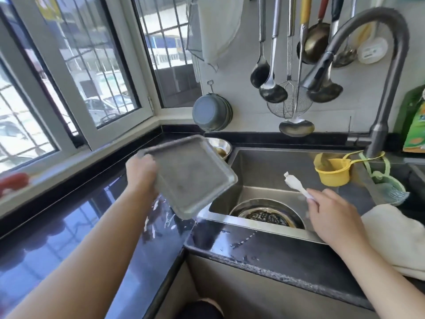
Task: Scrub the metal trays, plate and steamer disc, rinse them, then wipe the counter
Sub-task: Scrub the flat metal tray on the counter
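Note:
My left hand (pixel 140 173) grips the left edge of a square metal tray (pixel 190 176), held tilted above the counter at the sink's left rim. My right hand (pixel 331 212) holds a white brush (pixel 296 185) by its handle, bristle end pointing up-left over the steel sink (pixel 259 166). The tray's flat face is turned toward me and looks dull and wet. A round metal piece with a perforated centre (pixel 266 215) lies at the sink bottom. A metal bowl (pixel 220 146) sits behind the tray on the counter.
The dark glossy counter (pixel 92 226) is wet with white streaks near the sink corner. A tall faucet (pixel 379 65) arches over the sink's right side. A yellow strainer cup (pixel 331 171), a green holder (pixel 388 187) and a cream cloth (pixel 395 236) sit at right. Ladles hang on the wall.

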